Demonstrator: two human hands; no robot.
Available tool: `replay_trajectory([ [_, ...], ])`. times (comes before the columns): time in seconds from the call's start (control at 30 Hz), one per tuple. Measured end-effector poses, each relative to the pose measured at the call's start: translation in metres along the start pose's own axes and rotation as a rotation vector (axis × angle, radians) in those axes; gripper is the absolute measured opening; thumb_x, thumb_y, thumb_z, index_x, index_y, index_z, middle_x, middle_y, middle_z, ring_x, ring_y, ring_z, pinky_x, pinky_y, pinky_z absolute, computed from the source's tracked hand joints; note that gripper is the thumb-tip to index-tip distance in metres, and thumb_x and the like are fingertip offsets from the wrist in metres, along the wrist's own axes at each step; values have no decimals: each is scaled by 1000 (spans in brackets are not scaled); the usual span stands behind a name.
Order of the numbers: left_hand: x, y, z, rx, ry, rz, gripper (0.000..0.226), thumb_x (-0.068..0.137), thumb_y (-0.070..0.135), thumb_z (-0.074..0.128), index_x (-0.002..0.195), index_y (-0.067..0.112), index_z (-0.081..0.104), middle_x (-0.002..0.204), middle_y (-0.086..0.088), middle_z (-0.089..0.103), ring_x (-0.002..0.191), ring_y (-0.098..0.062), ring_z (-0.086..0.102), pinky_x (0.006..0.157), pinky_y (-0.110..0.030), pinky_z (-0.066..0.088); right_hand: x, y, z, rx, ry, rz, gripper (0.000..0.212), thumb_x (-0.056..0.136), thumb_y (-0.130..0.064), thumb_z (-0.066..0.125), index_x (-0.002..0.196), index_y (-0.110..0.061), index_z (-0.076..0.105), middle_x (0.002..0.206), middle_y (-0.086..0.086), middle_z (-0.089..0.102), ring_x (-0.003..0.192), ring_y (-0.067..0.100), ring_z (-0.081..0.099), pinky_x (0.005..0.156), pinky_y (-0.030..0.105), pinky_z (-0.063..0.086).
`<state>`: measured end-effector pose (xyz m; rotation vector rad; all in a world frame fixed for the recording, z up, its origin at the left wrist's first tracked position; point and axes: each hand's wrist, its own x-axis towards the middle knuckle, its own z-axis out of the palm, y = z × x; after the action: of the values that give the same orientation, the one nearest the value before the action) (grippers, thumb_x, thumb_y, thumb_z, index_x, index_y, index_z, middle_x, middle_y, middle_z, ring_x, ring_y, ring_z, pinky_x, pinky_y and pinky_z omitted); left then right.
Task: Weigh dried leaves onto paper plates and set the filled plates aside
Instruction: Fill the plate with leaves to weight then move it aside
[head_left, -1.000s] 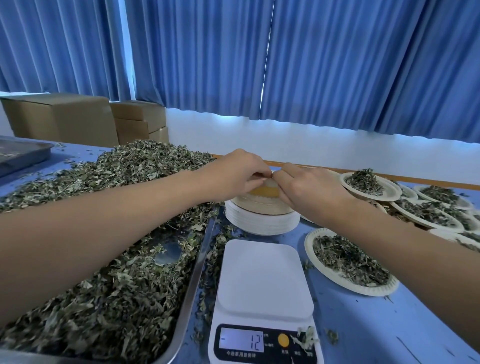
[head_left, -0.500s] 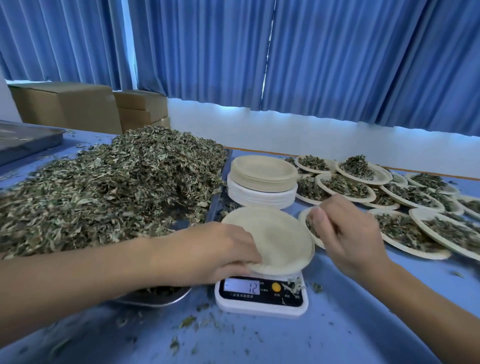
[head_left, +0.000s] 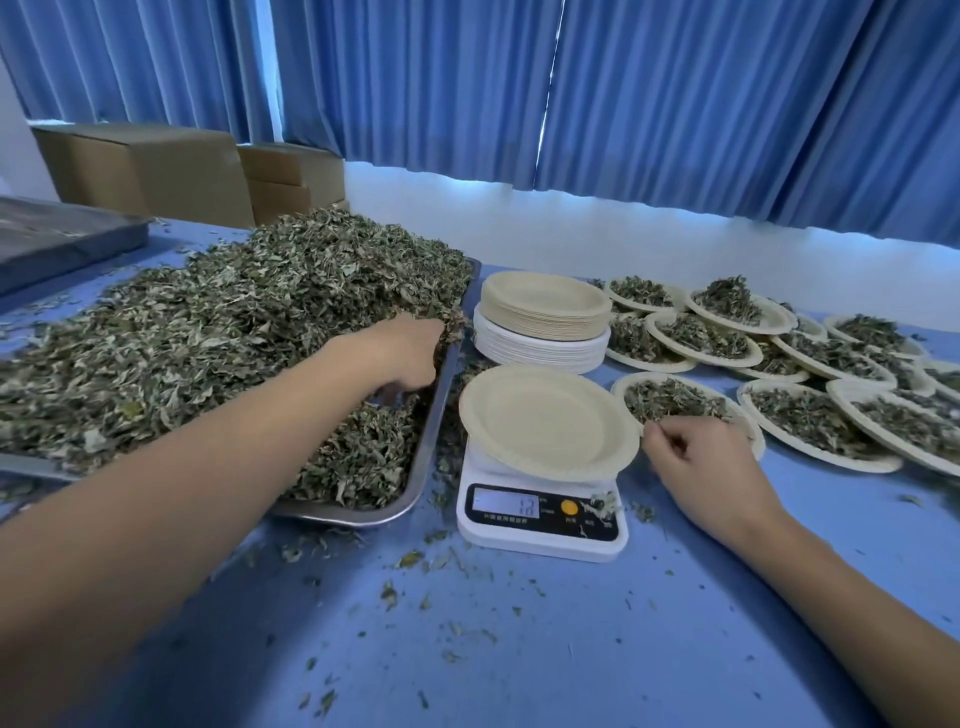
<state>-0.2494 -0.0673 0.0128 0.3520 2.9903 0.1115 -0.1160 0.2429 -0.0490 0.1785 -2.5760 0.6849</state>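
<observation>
Blue table (head_left: 519, 649): many filled plates (head_left: 810, 421) lie beyond the right hand (head_left: 696, 452), whose fingers are loosely curled and empty. Just left of them, an empty plate (head_left: 545, 421) sits on the scale (head_left: 540, 525), still unfilled. The left hand (head_left: 400, 353) fingers are buried in the dried leaves (head_left: 208, 338); grip unclear.

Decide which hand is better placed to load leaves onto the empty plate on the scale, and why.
Left. The left hand is in the dried leaves on the tray, beside the plate; the right hand rests on the plate's other side, away from them.
</observation>
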Motion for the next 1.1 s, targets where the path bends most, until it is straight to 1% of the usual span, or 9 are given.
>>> replay_trajectory([
  [0.07, 14, -2, 3, -10, 106, -72, 64, 94, 14, 59, 150, 21, 30, 153, -20, 25, 132, -42, 40, 104, -57, 45, -1, 0, 0, -13, 4, 2, 49, 102, -21, 51, 58, -2, 42, 47, 11, 45, 43, 11, 33, 52, 29, 33],
  [0.13, 25, -5, 5, 1, 200, -82, 79, 91, 25, 66, 155, 32, 20, 163, -16, 8, 149, -40, 12, 114, -64, 27, -2, 0, 1, -34, 4, 5, 49, 102, -21, 52, 58, -3, 42, 47, 9, 44, 44, 12, 33, 51, 27, 32],
  [0.2, 39, -7, 8, 11, 281, -55, 86, 91, 34, 66, 156, 44, 11, 168, -6, -7, 153, -34, -9, 116, -70, 9, -2, -1, 2, -51, -11, 11, 49, 102, -21, 52, 57, -4, 42, 46, 8, 44, 44, 12, 33, 51, 27, 32],
  [0.37, 75, -11, 11, 56, 346, -94, 75, 95, 50, 54, 155, 52, 8, 168, -1, -13, 151, -36, -22, 108, -79, -6, -1, -2, 1, -38, -37, 6, 50, 102, -20, 53, 56, -7, 39, 43, 2, 37, 44, 12, 33, 52, 25, 33],
  [0.57, 96, -17, 20, 64, 104, -81, 62, 103, 36, 40, 158, 44, 11, 169, -5, -7, 153, -31, -17, 110, -80, 1, 0, 0, 0, -16, -67, 1, 50, 103, -21, 53, 57, -5, 41, 48, 10, 43, 44, 11, 32, 51, 25, 31],
  [0.77, 93, -17, 28, 116, 206, -71, 57, 101, 40, 40, 155, 37, 22, 163, -8, 20, 152, -31, 6, 110, -75, 14, 2, 1, -2, 15, -78, 16, 49, 100, -24, 54, 57, -9, 34, 45, -1, 32, 46, 10, 29, 50, 24, 29],
  [0.93, 77, -9, 20, 157, 150, -83, 58, 98, 24, 42, 153, 32, 24, 158, -9, 27, 147, -33, 15, 107, -73, 20, -1, 0, -3, -67, -178, 16, 46, 93, -17, 58, 54, -17, 33, 45, -5, 32, 47, 10, 28, 51, 29, 28],
  [1.0, 66, -5, 10, 182, 77, -71, 65, 93, 12, 45, 153, 29, 25, 156, -11, 31, 144, -34, 21, 106, -69, 27, -2, -1, -5, -74, -196, 22, 46, 92, -17, 60, 54, -16, 35, 45, -5, 32, 47, 10, 28, 51, 30, 29],
  [1.1, 46, 2, -12, 216, -50, 30, 64, 92, 4, 49, 152, 15, 34, 150, -14, 44, 132, -35, 44, 103, -49, 44, -2, -2, -7, -46, -207, 24, 47, 95, -18, 60, 56, -14, 34, 45, -6, 31, 47, 10, 27, 52, 31, 29],
])
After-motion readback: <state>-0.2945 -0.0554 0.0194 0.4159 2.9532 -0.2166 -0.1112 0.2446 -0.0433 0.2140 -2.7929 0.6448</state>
